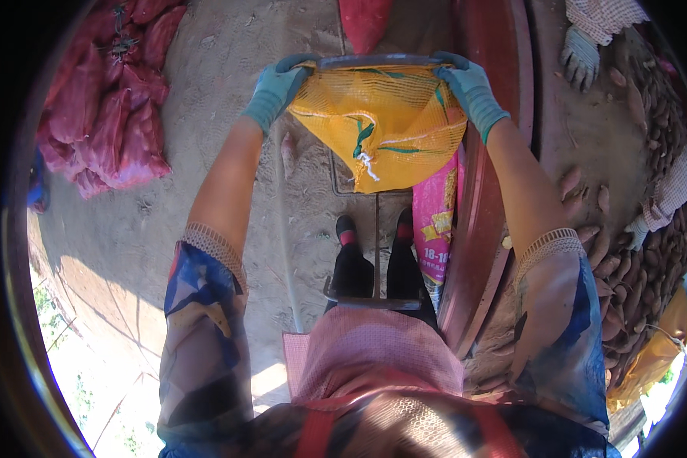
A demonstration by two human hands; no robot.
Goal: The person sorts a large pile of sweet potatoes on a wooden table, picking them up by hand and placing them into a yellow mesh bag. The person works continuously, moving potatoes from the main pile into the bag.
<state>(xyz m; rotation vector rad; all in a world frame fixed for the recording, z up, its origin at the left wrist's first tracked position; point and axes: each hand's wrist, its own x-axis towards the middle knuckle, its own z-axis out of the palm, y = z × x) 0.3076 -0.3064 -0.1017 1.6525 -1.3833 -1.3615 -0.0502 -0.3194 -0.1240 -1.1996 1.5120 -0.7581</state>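
Observation:
A yellow mesh bag (372,126) with green strips and a knotted white cord hangs before me at a dark metal bar (378,60). At the bar's left end my gloved left hand (275,86) grips the bag's edge, thumb and fingers curled. My right hand (472,89), in the same kind of light-blue glove, grips the edge at the other end. The bag looks slack, though its inside is hidden. Below it part of a thin metal frame (335,177) rests on the ground, and a second dark bar (372,303) crosses in front of my legs.
Full red mesh sacks (106,109) lie on the left; another red sack (365,23) is ahead. A long red-brown beam (481,229) runs along my right, beside a pink printed bag (435,223). Beyond are piled sweet potatoes (624,286) and other people's gloved hands (581,60).

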